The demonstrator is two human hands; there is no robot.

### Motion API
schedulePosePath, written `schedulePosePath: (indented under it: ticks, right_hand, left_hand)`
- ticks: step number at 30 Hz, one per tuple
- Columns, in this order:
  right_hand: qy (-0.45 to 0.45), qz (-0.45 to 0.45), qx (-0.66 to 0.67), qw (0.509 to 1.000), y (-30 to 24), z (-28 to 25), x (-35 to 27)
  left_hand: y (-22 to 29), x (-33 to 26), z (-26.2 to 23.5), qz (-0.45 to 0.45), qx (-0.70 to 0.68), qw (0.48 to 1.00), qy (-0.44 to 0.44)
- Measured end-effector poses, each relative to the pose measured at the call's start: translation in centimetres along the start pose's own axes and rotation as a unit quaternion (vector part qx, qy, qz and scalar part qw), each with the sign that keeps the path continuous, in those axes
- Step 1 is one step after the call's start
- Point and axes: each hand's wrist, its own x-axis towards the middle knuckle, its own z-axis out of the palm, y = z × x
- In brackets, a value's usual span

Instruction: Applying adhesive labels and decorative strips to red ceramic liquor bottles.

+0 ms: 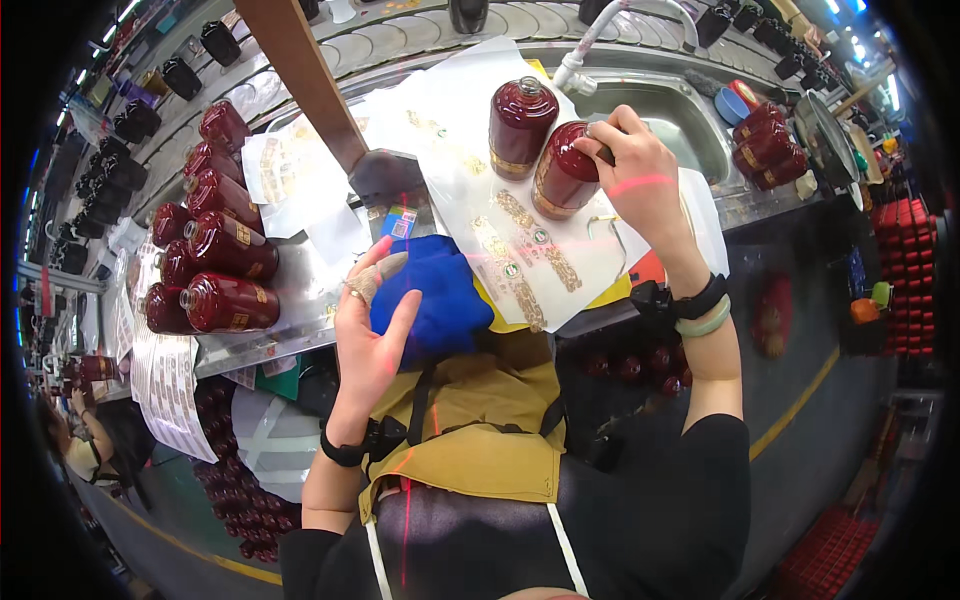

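A black short-sleeved shirt [650, 500] lies nearest the camera, with a mustard-brown fabric apron [490, 465] over it, both on the near side of a crumpled royal-blue cloth [435, 285]. The left hand [370, 325] is at the near left edge of the cloth, open, its thumb spread from the fingers, with a beige covering [375, 276] on a finger and nothing in its grasp; whether it touches the cloth I cannot tell.

Beyond the cloth and to its right, the right hand [630, 160] has its fingers closed on the top of a glossy dark-red cylindrical bottle with a gold band [566, 178]. That bottle stands just beside a matching dark-red bottle with an uncovered clear neck [522, 130], which is farther from the cloth. Right of the cloth, a white translucent paper sheet [600, 245] carries gold-patterned strips [550, 250] and overlaps a flat yellow sheet [612, 292]. A stainless steel sink [695, 140] is farther right and beyond the cloth. Well to the cloth's left is a cluster of glossy dark-red bottles [230, 250], with white printed label sheets [172, 390] on its near side.
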Motion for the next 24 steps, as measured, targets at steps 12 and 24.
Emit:
schedulePosePath:
  ticks: [12, 24]
  right_hand:
    - [0.006, 0.143, 0.124, 0.982, 8.7, 0.0, 3.7]
    - [-0.311, 0.296, 0.016, 0.903, 13.2, 14.3, 2.7]
  left_hand:
    - [-1.1, 0.8, 0.9, -0.018, -0.001, 1.0, 0.01]
    - [-0.9, 2.0, 2.7, -0.055, 0.032, 0.998, 0.012]
